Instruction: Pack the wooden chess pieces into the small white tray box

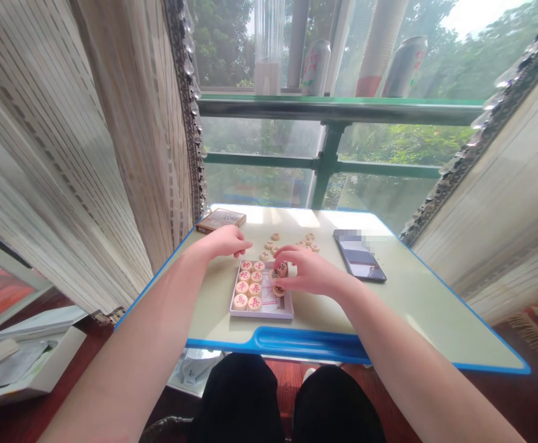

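Observation:
My right hand (306,269) is over the right side of a shallow open box (262,315), its thumb and fingers around a round wooden xiangqi piece (282,267) with dark lettering. Two more dark-lettered pieces lie by those fingers, partly covered. Red-lettered xiangqi pieces (255,289) fill two columns on the left of the box, and a printed sheet shows on its bottom. My left hand (229,242) hovers beyond the box's upper left corner, fingers curled, with nothing visible in them. Loose pieces (269,245) are scattered past the box, some partly behind my right hand.
A flat box lid (221,219) lies at the table's far left. On the right rests a dark phone (359,255). The table (426,307) has a blue rim and a blue front tray (310,341). Cans (316,67) and cups stand on the window ledge, between curtains (125,111).

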